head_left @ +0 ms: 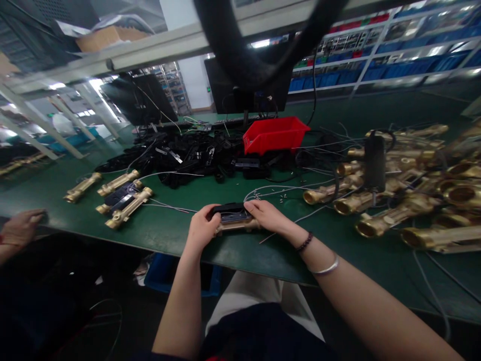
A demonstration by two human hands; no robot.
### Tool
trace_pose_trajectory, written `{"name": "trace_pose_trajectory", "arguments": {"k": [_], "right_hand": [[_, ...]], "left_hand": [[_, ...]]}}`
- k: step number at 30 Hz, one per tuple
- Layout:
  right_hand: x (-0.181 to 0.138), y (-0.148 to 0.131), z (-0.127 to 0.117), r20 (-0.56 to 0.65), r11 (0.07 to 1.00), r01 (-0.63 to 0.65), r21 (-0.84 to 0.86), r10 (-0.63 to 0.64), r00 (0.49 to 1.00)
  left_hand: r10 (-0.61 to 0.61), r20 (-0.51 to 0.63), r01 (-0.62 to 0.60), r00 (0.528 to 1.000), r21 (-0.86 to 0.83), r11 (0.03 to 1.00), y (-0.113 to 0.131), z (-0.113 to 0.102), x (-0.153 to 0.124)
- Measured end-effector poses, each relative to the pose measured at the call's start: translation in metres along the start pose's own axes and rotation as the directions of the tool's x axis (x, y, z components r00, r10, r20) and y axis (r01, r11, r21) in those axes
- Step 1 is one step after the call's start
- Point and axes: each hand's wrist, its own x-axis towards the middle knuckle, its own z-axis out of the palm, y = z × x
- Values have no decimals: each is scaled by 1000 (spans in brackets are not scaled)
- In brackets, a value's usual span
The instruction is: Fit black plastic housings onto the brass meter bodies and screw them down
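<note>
Between my two hands, close to the bench's front edge, lies a brass pipe body (237, 226) with a black housing (233, 215) on top. My left hand (203, 226) grips its left end, thumb on the black part. Around the right end my right hand (265, 214) is closed, with the thumb pressing on the housing's top corner. Thin grey wires (278, 188) run from behind the piece to the right. Small bright screws (283, 196) are scattered on the green bench just behind my right hand.
Several brass pipe bodies (404, 213) are heaped at the right; a few more (130, 206) lie at the left. A black screwdriver-like tool (375, 163) hangs above the right heap. Behind are a red bin (276, 134) and black parts (188, 153). Another person's hand (23, 228) rests far left.
</note>
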Motion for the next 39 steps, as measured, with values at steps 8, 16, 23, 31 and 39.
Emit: {"name": "trace_pose_trajectory", "arguments": {"k": [8,16,23,31,39], "right_hand": [[-2,-2,8,-74,988,-77,133,88,993],[-7,-5,10,-131,981,-24,192,50,990],[-19,-1,5,-107,849,67,525,-12,994],[-24,3,6,-63,888,143,438,-128,990],[-35,1,9,-116,918,251,308,-225,967]], "left_hand": [[-22,-62,21,998,-14,1000,-4,2,-4],[50,-118,-52,992,-13,999,-5,4,-9],[134,-132,-137,982,-16,990,-7,5,-12],[271,-142,-278,952,-35,960,-12,5,-16],[295,305,-275,905,-107,955,-7,-26,-29]]}}
